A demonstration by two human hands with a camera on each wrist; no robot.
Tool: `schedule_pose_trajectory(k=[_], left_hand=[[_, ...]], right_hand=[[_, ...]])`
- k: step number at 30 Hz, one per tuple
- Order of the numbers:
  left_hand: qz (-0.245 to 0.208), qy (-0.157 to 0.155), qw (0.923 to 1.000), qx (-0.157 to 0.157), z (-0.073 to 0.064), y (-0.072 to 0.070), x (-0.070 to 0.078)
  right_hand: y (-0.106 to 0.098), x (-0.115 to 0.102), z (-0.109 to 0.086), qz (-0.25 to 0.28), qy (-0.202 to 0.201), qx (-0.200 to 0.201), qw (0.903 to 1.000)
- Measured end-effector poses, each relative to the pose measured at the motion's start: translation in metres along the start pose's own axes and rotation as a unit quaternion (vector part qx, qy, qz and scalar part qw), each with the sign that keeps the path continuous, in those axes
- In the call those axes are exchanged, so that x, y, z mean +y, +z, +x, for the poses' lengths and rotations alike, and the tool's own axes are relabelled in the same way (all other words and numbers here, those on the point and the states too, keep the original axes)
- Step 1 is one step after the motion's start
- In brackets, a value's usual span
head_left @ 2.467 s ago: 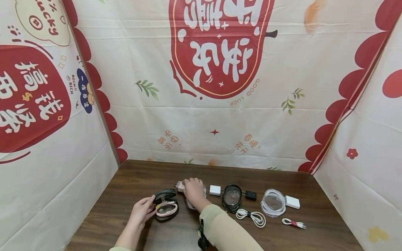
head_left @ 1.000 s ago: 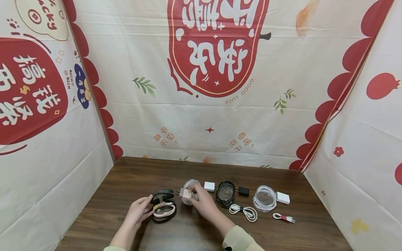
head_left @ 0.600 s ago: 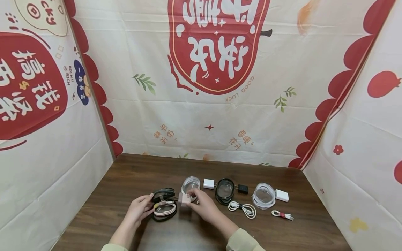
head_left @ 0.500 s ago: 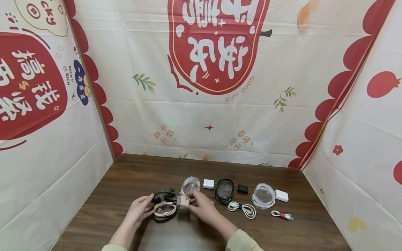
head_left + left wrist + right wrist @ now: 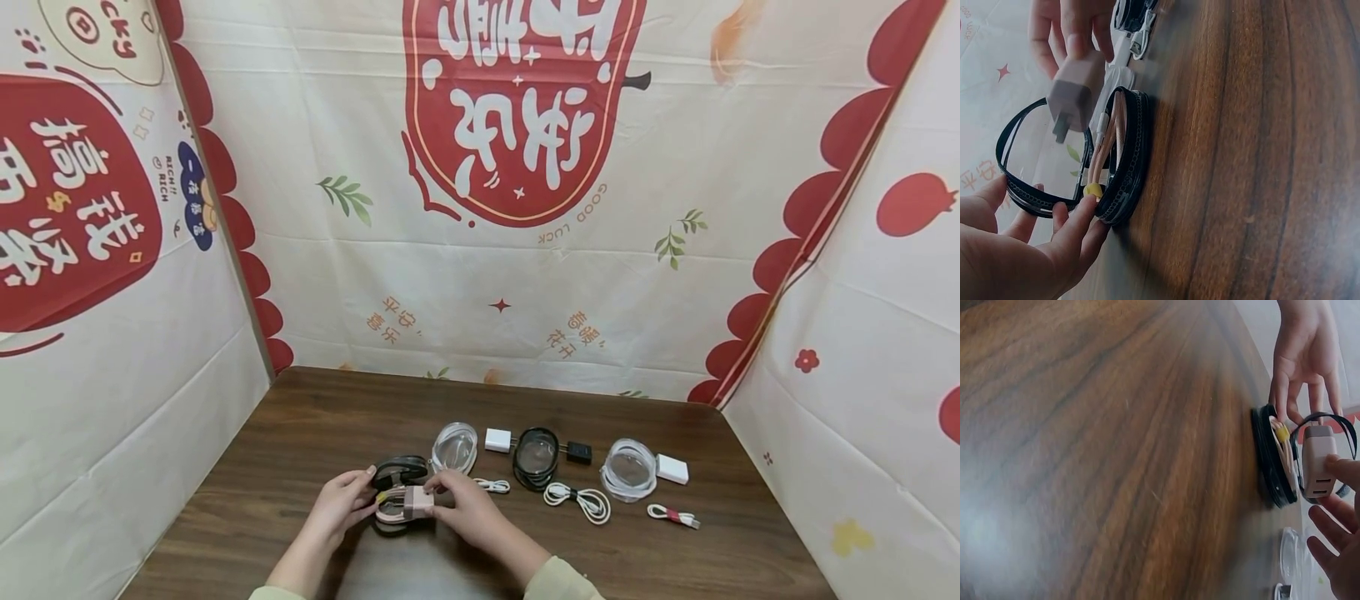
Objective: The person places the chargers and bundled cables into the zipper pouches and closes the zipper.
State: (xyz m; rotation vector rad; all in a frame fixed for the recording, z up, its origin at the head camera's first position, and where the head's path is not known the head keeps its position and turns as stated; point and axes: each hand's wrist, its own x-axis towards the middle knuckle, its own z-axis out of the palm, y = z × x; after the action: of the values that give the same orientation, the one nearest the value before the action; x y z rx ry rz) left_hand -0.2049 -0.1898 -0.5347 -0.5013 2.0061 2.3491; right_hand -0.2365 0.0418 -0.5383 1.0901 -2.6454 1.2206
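Note:
My left hand [image 5: 339, 504] holds a small round black zip case [image 5: 399, 467] on the table, its clear lid standing up. Inside lies a coiled pale pink cable [image 5: 1110, 140] with a yellow tie [image 5: 1092, 190], which a left fingertip touches. Over the opened case, my right hand [image 5: 470, 510] pinches a pale pink charger plug [image 5: 1319, 461] between thumb and fingers. Two USB ports face the right palm and the metal prongs [image 5: 1061, 127] point towards the left hand. In the left wrist view the plug is in front of part of the case.
Right of the hands lie a clear round case [image 5: 454, 448], a white charger [image 5: 498, 440], a black-rimmed case [image 5: 537, 458], a black charger [image 5: 579, 452], another clear case [image 5: 628, 471] and a white charger [image 5: 672, 468]. Tied white cables [image 5: 577, 502] lie nearer. Printed cloth walls enclose the wooden table [image 5: 337, 408].
My right hand has picked up the charger from by the clear case and brought it left and nearer, over the black case. My left hand keeps holding the case.

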Motion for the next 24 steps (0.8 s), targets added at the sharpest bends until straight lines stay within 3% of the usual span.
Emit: schedule_pose_trajectory(k=[8, 18, 24], left_hand=[[-0.003, -0.004, 1.0000, 0.001, -0.001, 0.003, -0.001], [0.001, -0.003, 1.0000, -0.005, -0.003, 0.003, 0.000], [0.002, -0.002, 1.0000, -0.007, -0.001, 0.004, 0.000]], right_hand=[[0.014, -0.005, 0.001, -0.005, 0.037, 0.021, 0.9991], [0.026, -0.007, 0.005, -0.030, 0.052, 0.055, 0.9967], [0.029, -0.006, 0.008, -0.057, 0.061, 0.056, 0.9950]])
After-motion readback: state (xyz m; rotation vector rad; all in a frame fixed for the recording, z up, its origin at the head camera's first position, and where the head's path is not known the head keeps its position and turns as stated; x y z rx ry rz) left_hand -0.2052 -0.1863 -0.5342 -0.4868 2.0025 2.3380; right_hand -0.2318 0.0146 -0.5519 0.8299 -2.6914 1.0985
